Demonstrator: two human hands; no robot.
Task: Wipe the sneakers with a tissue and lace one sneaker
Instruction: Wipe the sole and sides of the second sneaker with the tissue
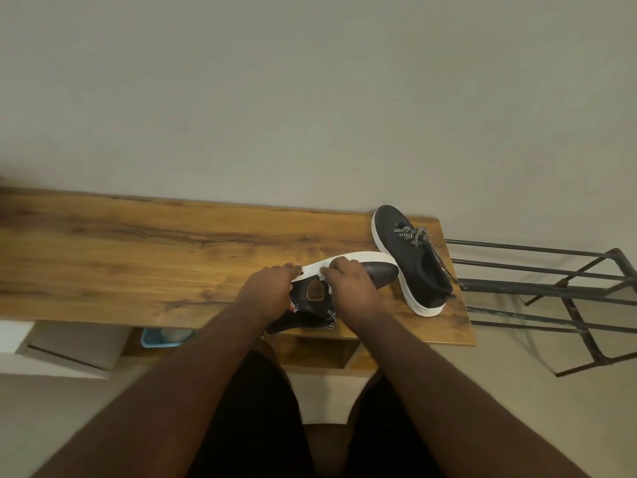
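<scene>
A black sneaker with a white sole (381,270) lies tipped on its side near the wooden table's (138,257) front edge, sole turned away from me and a brown patch showing. My left hand (270,291) grips its heel end. My right hand (348,282) is closed over the sole's middle, and a bit of white tissue (327,282) peeks out at its fingers; most of the tissue is hidden. This sneaker's speckled lace (330,319) hangs loose below my hands. The second sneaker (424,270) stands upright at the table's right end with its lace loosely threaded.
A black metal rack (551,282) stands just right of the table. Under the table's front edge are a blue container (165,337) and a white box (69,346). A plain wall rises behind the table.
</scene>
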